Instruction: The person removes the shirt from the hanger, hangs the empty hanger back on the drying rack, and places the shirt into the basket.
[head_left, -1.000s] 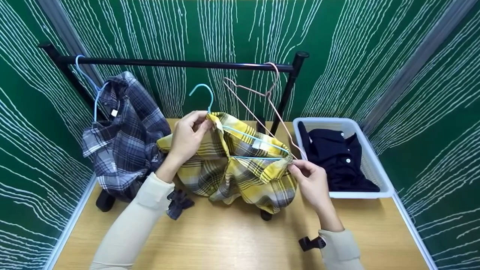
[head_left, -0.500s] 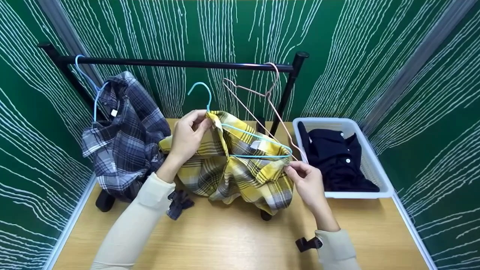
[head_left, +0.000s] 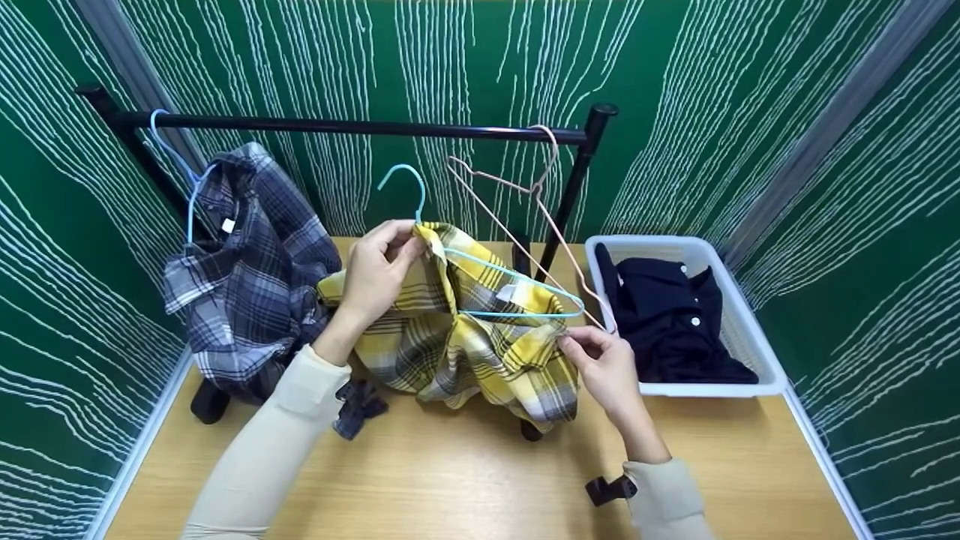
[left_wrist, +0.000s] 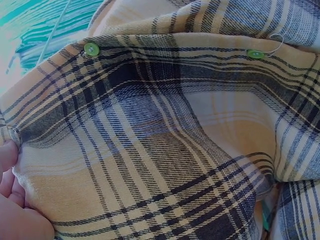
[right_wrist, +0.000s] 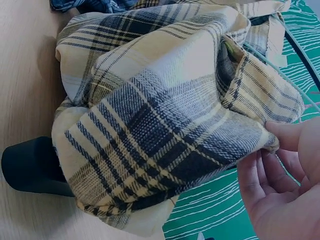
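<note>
A yellow, grey and white plaid shirt (head_left: 405,352) hangs between both hands in the head view. My left hand (head_left: 375,270) pinches its collar area just below the hook of a light blue hanger (head_left: 421,187). The hanger's right end sticks out of the shirt's neck opening, past the cloth. My right hand (head_left: 606,367) pinches the shirt's right edge below that bare end, thumb against fingers. Green buttons (left_wrist: 91,49) line the shirt's front edge in the left wrist view. In the right wrist view the fingertips (right_wrist: 272,131) grip a fold of the plaid cloth. The hanger's left end is hidden.
A black rack bar (head_left: 337,126) spans the back. On its left hangs a dark blue plaid shirt (head_left: 255,277) on a blue hanger; on its right, a bare pink hanger (head_left: 536,187). A white basket (head_left: 772,379) holding a dark garment (head_left: 667,322) stands at right.
My right hand has moved left and slightly down with the shirt's edge, and the hanger's right end now shows outside the cloth. My left hand has hardly moved.
</note>
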